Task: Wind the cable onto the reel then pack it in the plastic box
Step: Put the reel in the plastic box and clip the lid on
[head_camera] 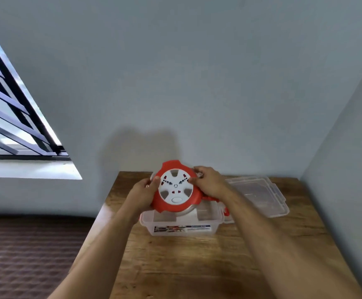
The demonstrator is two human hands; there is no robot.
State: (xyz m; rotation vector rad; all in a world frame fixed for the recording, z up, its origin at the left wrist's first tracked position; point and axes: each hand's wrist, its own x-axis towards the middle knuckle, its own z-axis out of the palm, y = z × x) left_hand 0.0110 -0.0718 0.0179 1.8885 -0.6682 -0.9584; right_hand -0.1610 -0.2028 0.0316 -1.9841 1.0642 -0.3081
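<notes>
A round red cable reel with a white socket face is tilted toward me, held just above the open clear plastic box. My left hand grips the reel's left rim. My right hand grips its upper right rim. A bit of red cable shows under my right wrist, and a red piece hangs by the box's right end. The box has a printed label on its front wall.
The box's clear lid lies flat to the right on the wooden table. Grey walls close in behind and on the right. A barred window is at the left, with a dark patterned surface below it.
</notes>
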